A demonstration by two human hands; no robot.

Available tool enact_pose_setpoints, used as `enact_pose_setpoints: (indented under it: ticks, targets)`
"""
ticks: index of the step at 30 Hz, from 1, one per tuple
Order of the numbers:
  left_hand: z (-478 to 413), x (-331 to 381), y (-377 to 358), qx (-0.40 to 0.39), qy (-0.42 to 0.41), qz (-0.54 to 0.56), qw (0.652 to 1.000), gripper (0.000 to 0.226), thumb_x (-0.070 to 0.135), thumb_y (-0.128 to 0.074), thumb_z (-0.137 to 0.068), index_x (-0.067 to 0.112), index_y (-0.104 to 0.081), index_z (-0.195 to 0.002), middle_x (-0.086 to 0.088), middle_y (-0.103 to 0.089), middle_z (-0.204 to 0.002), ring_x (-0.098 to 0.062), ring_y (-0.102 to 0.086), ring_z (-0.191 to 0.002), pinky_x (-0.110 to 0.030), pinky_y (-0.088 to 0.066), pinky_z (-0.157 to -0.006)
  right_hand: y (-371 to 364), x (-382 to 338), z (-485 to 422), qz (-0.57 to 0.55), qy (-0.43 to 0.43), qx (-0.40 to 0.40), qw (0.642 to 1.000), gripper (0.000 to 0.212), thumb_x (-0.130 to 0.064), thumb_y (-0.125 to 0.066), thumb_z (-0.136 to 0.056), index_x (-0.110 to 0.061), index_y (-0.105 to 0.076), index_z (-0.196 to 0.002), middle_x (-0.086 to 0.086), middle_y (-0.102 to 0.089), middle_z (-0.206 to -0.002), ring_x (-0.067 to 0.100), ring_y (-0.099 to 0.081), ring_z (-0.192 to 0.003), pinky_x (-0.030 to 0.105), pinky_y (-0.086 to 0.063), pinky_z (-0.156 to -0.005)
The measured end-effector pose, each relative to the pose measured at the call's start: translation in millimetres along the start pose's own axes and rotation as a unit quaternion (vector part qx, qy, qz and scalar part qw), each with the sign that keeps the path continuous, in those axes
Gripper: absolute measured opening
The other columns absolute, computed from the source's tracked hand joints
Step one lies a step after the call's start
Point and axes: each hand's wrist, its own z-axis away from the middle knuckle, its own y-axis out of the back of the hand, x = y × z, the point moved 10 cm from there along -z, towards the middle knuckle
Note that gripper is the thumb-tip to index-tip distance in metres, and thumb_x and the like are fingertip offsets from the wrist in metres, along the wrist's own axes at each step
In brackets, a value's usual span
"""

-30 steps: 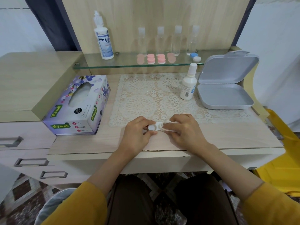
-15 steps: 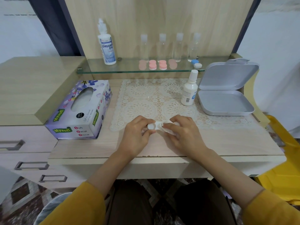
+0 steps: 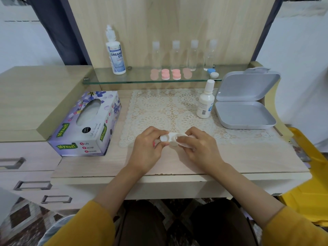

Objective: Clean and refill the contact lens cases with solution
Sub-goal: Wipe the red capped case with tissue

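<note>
Two hands are met at the near edge of the lace mat [image 3: 159, 110], with a white contact lens case [image 3: 170, 138] held between them. One end is pinched in the grip of the left hand [image 3: 147, 148], thumb and curled fingers closed on it. The grip of the right hand [image 3: 201, 149] is pressed together around a white tissue [image 3: 185, 143] against the case's other end. A solution bottle [image 3: 205, 102] is stood upright at the mat's far right.

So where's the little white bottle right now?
In the head view the little white bottle stands upright on the right part of the lace mat, just left of the open grey box and below the glass shelf.
</note>
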Motion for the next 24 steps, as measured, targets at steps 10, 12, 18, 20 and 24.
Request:
enact_pose_setpoints:
  ticks: [10, 12, 18, 20, 24]
  targets:
    - [1, -2, -2, -0.033, 0.011, -0.017, 0.999, 0.025, 0.013, -0.064, -0.071, 0.005, -0.070, -0.094, -0.003, -0.060, -0.082, -0.011, -0.052, -0.069, -0.007, -0.040, -0.066, -19, 11, 1, -0.076, -0.065, -0.079, 0.992, 0.010, -0.012, -0.068, -0.067, -0.009, -0.066, -0.076, 0.002, -0.057, -0.074, 0.009, -0.048, -0.060, 0.017, -0.034, -0.052]
    - [1, -6, 1, -0.033, 0.018, -0.021, 0.999, 0.023, 0.009, -0.067, -0.073, 0.004, -0.070, -0.096, -0.006, -0.061, -0.084, -0.010, -0.052, -0.063, -0.008, -0.040, -0.067, -11, 16, 2, -0.117, -0.090, -0.037, 0.988, 0.007, -0.007, -0.065, -0.070, -0.004, -0.067, -0.077, 0.006, -0.058, -0.077, 0.009, -0.048, -0.067, 0.012, -0.036, -0.058]
    - [-1, -17, 16, -0.015, 0.087, 0.025, 0.996, 0.025, 0.008, -0.065, -0.083, 0.009, -0.067, -0.108, 0.001, -0.061, -0.091, -0.007, -0.053, -0.067, -0.005, -0.040, -0.071, 3, 34, -2, -0.126, -0.136, 0.003, 0.983, 0.009, -0.008, -0.071, -0.067, -0.003, -0.073, -0.075, 0.004, -0.063, -0.078, 0.009, -0.053, -0.071, 0.006, -0.038, -0.067]
    - [-2, -13, 16, -0.012, 0.094, 0.037, 0.995, 0.026, 0.011, -0.065, -0.083, 0.011, -0.067, -0.109, 0.008, -0.057, -0.082, -0.005, -0.052, -0.066, -0.005, -0.038, -0.070, -7, 31, -2, -0.163, -0.158, -0.058, 0.972, 0.029, -0.005, -0.076, -0.068, -0.009, -0.072, -0.097, -0.003, -0.061, -0.071, 0.001, -0.054, -0.071, 0.003, -0.038, -0.070]
    - [-3, -9, 16, -0.004, 0.123, 0.062, 0.990, 0.030, 0.015, -0.070, -0.079, 0.011, -0.067, -0.109, 0.013, -0.056, -0.078, 0.002, -0.053, -0.069, -0.004, -0.039, -0.071, -13, 21, -4, -0.197, -0.169, -0.074, 0.963, 0.052, -0.014, -0.079, -0.067, -0.018, -0.063, -0.116, -0.013, -0.056, -0.074, -0.013, -0.052, -0.076, 0.002, -0.036, -0.073]
